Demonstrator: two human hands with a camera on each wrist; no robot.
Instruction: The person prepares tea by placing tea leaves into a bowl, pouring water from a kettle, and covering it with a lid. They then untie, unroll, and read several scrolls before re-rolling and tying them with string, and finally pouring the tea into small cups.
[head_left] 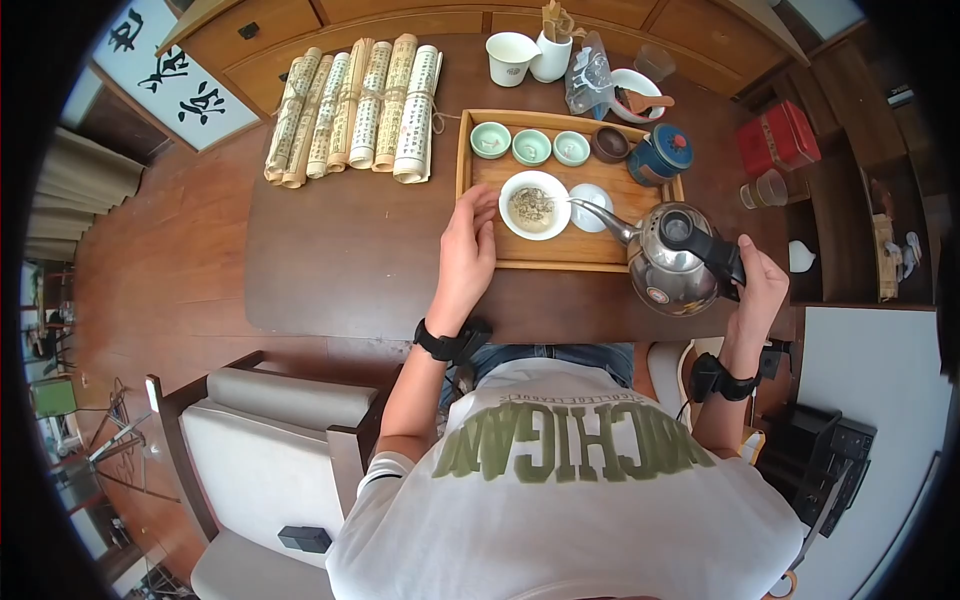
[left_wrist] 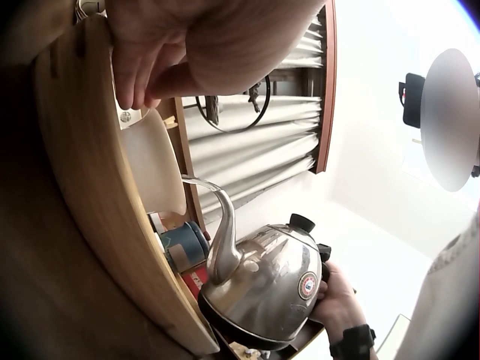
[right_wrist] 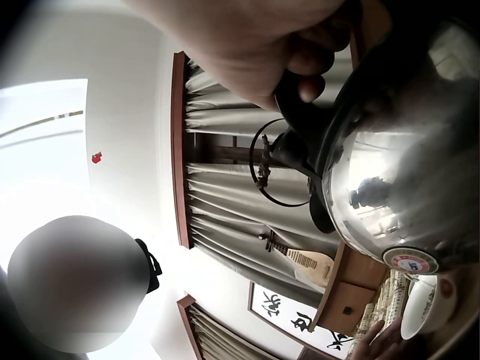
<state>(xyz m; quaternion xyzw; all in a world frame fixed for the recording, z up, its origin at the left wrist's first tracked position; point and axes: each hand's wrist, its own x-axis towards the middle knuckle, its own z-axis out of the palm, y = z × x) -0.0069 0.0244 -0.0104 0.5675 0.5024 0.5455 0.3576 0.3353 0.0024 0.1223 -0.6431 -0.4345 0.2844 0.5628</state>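
The right hand (head_left: 758,283) grips the black handle of a steel kettle (head_left: 672,265), also large in the right wrist view (right_wrist: 409,165). Its spout tip is over the rim of a white bowl (head_left: 534,205) holding pale leaves and liquid. Beside the bowl, on the left edge of the wooden tray (head_left: 560,254), rests the left hand (head_left: 468,245), fingers relaxed and holding nothing. A small white lid or dish (head_left: 591,208) lies partly behind the spout. In the left wrist view the kettle (left_wrist: 262,285) is tilted toward the bowl (left_wrist: 154,165).
Three green cups (head_left: 531,147), a dark cup (head_left: 610,144) and a blue canister (head_left: 660,155) line the tray's back. Behind stand a white pitcher (head_left: 511,59), a utensil holder (head_left: 552,57) and a bowl with a wooden scoop (head_left: 637,96). Paper scrolls (head_left: 370,105) lie at the left.
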